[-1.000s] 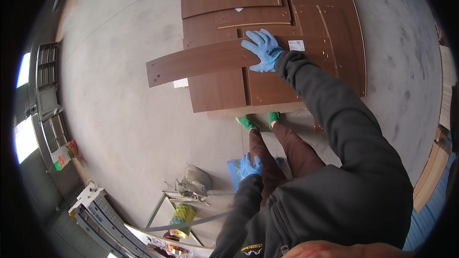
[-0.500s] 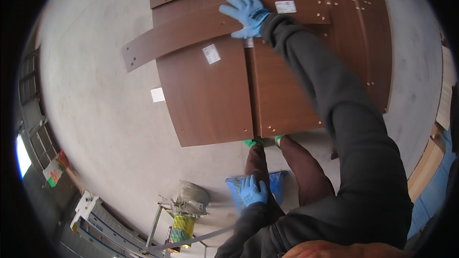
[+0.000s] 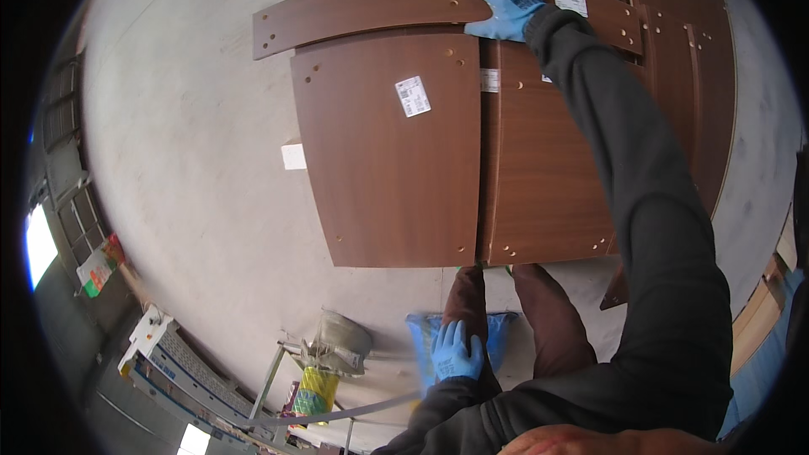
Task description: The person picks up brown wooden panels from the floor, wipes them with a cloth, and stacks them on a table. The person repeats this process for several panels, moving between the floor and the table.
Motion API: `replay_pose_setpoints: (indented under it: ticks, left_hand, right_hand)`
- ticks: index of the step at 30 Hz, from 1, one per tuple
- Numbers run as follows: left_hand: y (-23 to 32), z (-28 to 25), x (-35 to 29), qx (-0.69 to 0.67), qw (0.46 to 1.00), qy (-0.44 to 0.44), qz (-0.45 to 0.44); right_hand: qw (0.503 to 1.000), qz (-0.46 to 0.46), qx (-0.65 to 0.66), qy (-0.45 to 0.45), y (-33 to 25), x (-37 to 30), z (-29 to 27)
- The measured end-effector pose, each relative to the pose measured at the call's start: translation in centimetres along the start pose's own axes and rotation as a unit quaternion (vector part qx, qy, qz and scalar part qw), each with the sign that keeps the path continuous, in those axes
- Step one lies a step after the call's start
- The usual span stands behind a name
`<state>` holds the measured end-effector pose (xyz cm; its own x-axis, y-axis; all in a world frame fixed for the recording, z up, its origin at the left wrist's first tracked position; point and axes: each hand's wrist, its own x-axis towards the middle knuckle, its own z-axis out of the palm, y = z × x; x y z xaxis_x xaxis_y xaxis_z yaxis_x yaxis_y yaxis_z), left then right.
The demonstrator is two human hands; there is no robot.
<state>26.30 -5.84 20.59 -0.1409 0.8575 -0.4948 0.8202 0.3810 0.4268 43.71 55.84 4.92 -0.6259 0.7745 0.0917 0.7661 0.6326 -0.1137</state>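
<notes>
A long narrow brown board (image 3: pixel 371 7) lies crosswise over the far part of a stack of brown wood-look panels. My right hand (image 3: pixel 499 2), in a light blue glove, is laid across this board. Its fingers are spread, with the thumb near the board's near edge. On the near side is a large brown panel (image 3: pixel 392 177) with a white label (image 3: pixel 413 97) and small holes at its corners. Beside it, to the right, lies another brown panel (image 3: pixel 548 173), partly under my arm. My left hand (image 3: pixel 458 351), also gloved, rests flat on my leg, fingers apart.
A blue bag (image 3: pixel 501 344) lies on the floor by my legs. To the left stand a metal frame (image 3: pixel 268 383), a grey sack (image 3: pixel 344 339) and a yellow-green bag (image 3: pixel 315 392). A small white block (image 3: pixel 293 157) sits at the panels' left edge.
The narrow board has turned from a slant to nearly square with the panels, its left end swinging away from me. My right hand stays on it; my left hand stays on my leg.
</notes>
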Motion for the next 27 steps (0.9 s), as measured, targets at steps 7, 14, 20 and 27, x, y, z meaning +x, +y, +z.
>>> replay_pose_setpoints:
  ticks: [7,14,20,27]
  left_hand:
    - [-0.2,0.0,0.3,0.000,0.989,-0.131,-0.073]
    - [-0.5,0.6,0.8,0.019,0.999,0.003,0.032]
    - [-0.1,0.3,1.3,0.019,0.999,0.005,0.035]
    - [0.7,-0.7,1.4,0.031,0.999,-0.032,0.015]
  right_hand:
    - [0.999,0.010,-0.009,-0.047,0.8,0.4,-0.4]
    - [0.999,0.007,-0.036,-0.036,0.9,-0.7,-0.1]
    - [0.999,0.025,-0.008,-0.021,1.9,-2.2,0.9]
    - [1.000,0.020,0.005,0.022,2.0,-2.6,1.2]
